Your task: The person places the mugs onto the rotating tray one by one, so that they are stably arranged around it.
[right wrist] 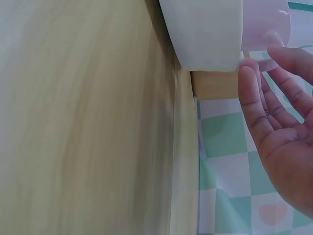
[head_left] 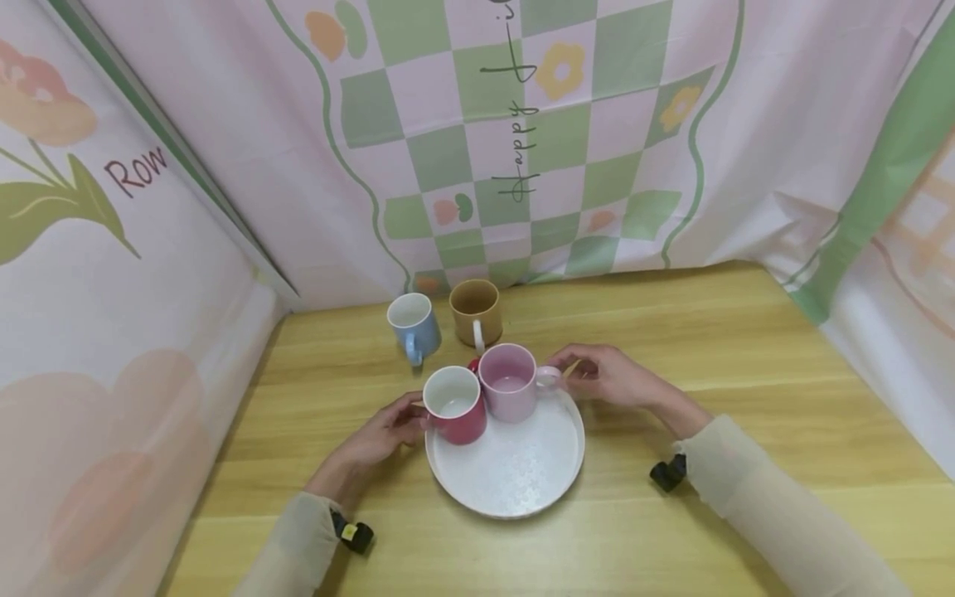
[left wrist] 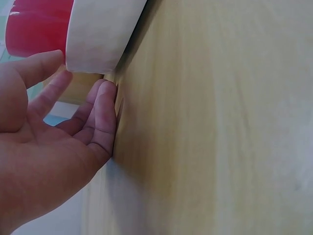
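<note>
On a round white tray, a red mug with a white inside stands beside a pink mug. My left hand is at the tray's left side, its thumb tip right at the red mug's base and tray rim, other fingers low near the table. Across the tray, my right hand is beside the pink mug's handle. In the right wrist view its thumb overlaps that handle and its little finger lies along the tray rim, the fingers loosely extended.
Behind the tray stand a light blue mug and a brown mug with a white handle. The wooden table ends at a checked cloth at the back. More printed cloth hangs along the left side.
</note>
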The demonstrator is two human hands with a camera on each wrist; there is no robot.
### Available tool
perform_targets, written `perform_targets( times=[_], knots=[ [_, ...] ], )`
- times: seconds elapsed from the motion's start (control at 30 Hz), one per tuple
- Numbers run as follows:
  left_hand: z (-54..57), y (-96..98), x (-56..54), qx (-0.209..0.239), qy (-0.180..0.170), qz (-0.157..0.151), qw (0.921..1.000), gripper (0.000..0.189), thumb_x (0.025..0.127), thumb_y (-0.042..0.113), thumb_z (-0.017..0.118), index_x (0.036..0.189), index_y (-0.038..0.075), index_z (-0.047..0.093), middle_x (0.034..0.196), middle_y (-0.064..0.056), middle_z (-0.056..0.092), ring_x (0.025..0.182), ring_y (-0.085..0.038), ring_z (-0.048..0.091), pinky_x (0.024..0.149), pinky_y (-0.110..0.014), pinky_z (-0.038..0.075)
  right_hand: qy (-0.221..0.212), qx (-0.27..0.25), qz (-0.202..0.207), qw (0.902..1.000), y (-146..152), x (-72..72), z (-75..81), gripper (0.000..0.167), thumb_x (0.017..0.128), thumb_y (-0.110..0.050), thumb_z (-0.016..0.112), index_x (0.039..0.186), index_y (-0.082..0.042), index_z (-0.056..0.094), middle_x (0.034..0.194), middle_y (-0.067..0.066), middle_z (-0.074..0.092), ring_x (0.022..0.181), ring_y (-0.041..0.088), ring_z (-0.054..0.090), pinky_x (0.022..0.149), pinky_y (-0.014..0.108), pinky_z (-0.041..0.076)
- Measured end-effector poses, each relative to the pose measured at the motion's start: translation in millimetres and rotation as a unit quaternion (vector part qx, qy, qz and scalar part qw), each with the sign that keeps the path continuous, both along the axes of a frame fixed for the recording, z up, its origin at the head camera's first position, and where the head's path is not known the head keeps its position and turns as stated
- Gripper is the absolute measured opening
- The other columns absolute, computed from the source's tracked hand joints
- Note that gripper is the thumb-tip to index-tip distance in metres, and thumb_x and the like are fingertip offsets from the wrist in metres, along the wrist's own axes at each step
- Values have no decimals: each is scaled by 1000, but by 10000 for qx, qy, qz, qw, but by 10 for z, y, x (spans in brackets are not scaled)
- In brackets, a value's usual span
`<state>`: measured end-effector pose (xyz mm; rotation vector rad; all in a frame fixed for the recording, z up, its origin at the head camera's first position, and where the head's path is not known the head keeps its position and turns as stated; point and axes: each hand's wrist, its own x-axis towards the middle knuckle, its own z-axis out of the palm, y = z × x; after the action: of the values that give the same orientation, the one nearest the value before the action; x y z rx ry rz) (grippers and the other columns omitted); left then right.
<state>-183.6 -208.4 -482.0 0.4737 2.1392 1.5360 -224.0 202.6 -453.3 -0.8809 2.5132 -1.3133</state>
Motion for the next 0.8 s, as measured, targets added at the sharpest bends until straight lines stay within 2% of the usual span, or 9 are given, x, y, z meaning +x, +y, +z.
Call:
perform_targets(
  times=[0.27,0.5,0.6,0.8],
  knots=[
    [8,-9,-13,-115,148,56,9998,46,102,15,55,146,5,44,130,-28,57,109,-20,55,84,-31,51,10,52,41,10000,61,-3,-6,33,90,-16,74,122,-14,66,113,8,72,86,15,69,82,26,57],
    [36,-24,-19,-168,127,34,9998,45,103,18,54,146,6,45,132,-23,57,107,-16,59,82,-32,52,-104,370,101,9992,119,12,-10,37,91,-23,74,124,-11,65,115,9,72,92,17,70,86,26,56],
    [65,-24,-22,-96,138,72,9998,45,102,15,54,145,5,45,130,-22,57,106,-16,61,81,-32,52,-192,466,185,9986,137,25,-7,38,91,-22,73,126,-9,64,115,10,71,93,18,71,86,26,56],
    [134,-27,-49,-70,277,326,9991,43,102,11,54,144,5,47,124,-23,59,106,-30,61,80,-35,57,-364,456,365,9976,143,50,-1,40,90,-14,72,128,-5,62,115,11,71,92,17,71,85,28,56]
  ],
)
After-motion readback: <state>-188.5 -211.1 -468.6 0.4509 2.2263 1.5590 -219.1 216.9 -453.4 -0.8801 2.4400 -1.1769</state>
